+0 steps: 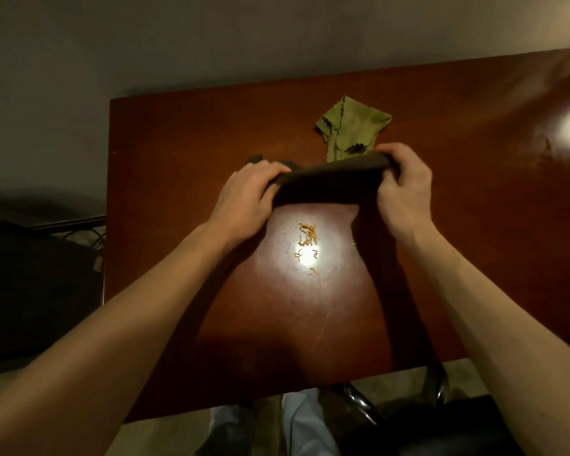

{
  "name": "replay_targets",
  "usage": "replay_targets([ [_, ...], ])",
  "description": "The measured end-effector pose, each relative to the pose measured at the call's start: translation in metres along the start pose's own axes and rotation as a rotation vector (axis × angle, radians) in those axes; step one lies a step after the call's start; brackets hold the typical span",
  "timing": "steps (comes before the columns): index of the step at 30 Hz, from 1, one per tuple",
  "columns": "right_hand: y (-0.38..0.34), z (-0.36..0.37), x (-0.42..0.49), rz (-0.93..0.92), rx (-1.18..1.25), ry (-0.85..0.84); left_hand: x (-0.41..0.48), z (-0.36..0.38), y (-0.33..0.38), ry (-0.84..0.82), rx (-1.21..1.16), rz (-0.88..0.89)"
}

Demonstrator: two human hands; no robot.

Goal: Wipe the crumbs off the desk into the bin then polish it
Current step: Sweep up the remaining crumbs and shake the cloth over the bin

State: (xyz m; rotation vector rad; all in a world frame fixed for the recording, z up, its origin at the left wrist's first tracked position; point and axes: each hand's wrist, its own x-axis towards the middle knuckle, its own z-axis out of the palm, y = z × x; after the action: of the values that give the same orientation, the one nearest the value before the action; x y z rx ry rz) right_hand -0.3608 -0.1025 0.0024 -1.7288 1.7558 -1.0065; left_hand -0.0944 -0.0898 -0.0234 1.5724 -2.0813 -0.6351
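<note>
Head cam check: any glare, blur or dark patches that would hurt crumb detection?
Head view: dim room. A bright glare spot on the desk sits among the crumbs and washes out a few. There is a second glare patch and smeared blur at the desk's far right. The dark cloth, gripped by the left hand and right hand, nearly merges with shadow. The green cloth reads clearly.

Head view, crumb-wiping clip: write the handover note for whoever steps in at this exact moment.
Left hand: grips the left end of the dark cloth.
Right hand: grips its right end; the cloth is stretched between the two hands.
Crumbs: a small cluster on the desk, on the near side of the cloth.
Green cloth: lies on the desk just beyond the dark one.
Done: cloth picked up. Crumbs not yet wiped.
Left: sweep the crumbs into the bin, which I cannot make out here, then polish.
</note>
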Motion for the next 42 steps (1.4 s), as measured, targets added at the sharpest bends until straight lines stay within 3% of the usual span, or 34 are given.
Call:
replay_targets([
  [4, -0.007, -0.009, 0.015, -0.102, -0.04, 0.04, 0.004, 0.009, 0.007, -0.12, 0.291, 0.086],
  [10, -0.012, -0.02, 0.02, -0.076, -0.097, -0.198, 0.008, 0.013, 0.021, 0.111, -0.083, -0.137],
  [13, -0.008, -0.026, 0.029, -0.07, -0.184, -0.374, 0.019, 0.003, 0.019, 0.13, -0.091, -0.142],
  [16, -0.011, -0.038, 0.039, -0.175, -0.24, -0.464, 0.034, -0.015, 0.018, 0.098, -0.028, -0.066],
  [21, -0.02, -0.06, 0.065, -0.405, -0.222, -0.244, 0.066, -0.05, 0.024, 0.142, 0.243, 0.089],
  [26, -0.02, -0.076, 0.071, -0.433, -0.216, -0.118, 0.071, -0.074, 0.039, 0.286, 0.444, 0.183],
  [29, -0.008, -0.076, 0.055, -0.451, -0.315, -0.21, 0.053, -0.064, 0.038, 0.309, 0.533, 0.327],
  [32, 0.01, -0.064, 0.026, -0.43, -0.416, -0.418, 0.028, -0.034, 0.025, 0.077, 0.553, 0.42],
  [35, 0.029, -0.049, -0.006, -0.402, -0.559, -0.639, 0.002, -0.004, 0.01, -0.211, 0.413, 0.298],
  [37, 0.037, -0.044, -0.019, -0.364, -0.596, -0.674, -0.01, 0.009, 0.004, -0.209, 0.289, 0.189],
  [40, 0.04, -0.041, -0.029, -0.274, -0.486, -0.591, -0.013, 0.017, 0.002, -0.115, 0.083, -0.034],
  [42, 0.038, -0.037, -0.036, -0.262, -0.447, -0.568, -0.013, 0.02, 0.004, -0.157, 0.035, -0.085],
])
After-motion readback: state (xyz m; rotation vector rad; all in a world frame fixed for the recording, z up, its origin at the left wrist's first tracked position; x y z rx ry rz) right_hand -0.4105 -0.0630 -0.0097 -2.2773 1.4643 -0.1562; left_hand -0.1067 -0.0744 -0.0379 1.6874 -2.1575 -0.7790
